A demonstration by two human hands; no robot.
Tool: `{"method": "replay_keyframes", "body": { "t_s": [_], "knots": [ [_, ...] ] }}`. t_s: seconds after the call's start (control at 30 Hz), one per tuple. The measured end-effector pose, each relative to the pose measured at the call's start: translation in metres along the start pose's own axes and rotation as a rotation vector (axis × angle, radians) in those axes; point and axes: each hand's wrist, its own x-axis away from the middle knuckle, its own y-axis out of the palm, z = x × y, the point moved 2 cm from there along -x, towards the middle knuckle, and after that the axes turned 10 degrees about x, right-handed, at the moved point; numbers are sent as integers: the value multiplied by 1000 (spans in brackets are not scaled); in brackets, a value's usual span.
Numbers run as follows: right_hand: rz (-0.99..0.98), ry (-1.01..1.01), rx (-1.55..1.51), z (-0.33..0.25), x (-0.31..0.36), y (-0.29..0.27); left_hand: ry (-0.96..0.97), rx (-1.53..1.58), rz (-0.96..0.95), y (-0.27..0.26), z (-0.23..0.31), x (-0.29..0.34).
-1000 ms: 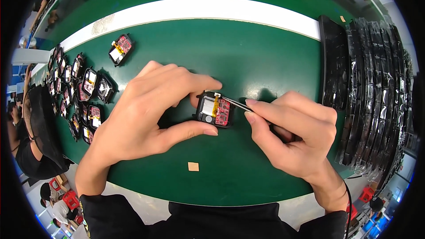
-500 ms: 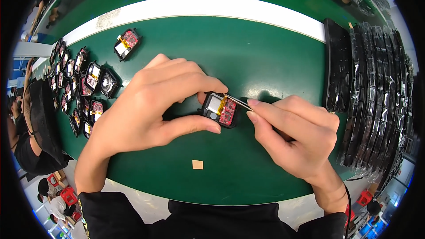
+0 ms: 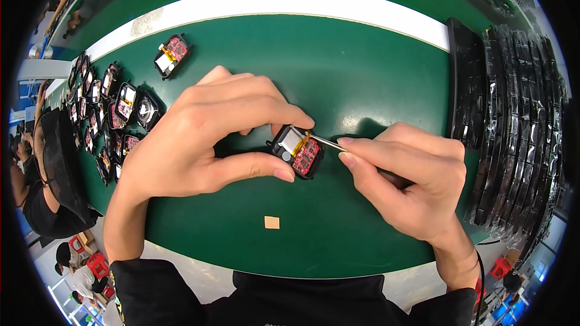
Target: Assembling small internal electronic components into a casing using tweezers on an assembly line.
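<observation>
Between the thumb and forefinger of my left hand (image 3: 211, 127) is a small black device housing (image 3: 297, 152), open side up. Inside it lie a silver-white battery, a red circuit board (image 3: 307, 156), a strip of yellow tape and a round grey disc. My right hand (image 3: 417, 175) pinches a pair of thin metal tweezers (image 3: 329, 143). Their tips touch the upper edge of the housing, by the end of the yellow tape, close to my left fingertip. Whether the tips grip anything is too small to tell.
Many similar open housings (image 3: 125, 101) lie crowded at the left, and one more housing (image 3: 172, 56) sits apart at the back left. A small tan square (image 3: 272, 223) lies near the front edge. Black trays (image 3: 513, 127) wrapped in clear plastic are stacked at the right.
The housing has turned slightly clockwise in my left hand. The tweezers stay at its upper edge, and the right hand has shifted a little. The whole view has moved slightly.
</observation>
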Motion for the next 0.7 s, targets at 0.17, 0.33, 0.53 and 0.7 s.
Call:
{"method": "replay_keyframes", "body": {
  "t_s": [0.17,0.33,0.53,0.7],
  "knots": [
    [11,0,56,-1,3,1,-13,8,5,1,3,-2],
    [18,6,45,-3,5,2,83,-38,19,3,5,-3],
    [41,-30,25,0,3,4,70,-52,13,0,6,-4],
    [77,-40,34,0,0,-6,-7,-27,-6,-4,11,-7]
  ]
}}
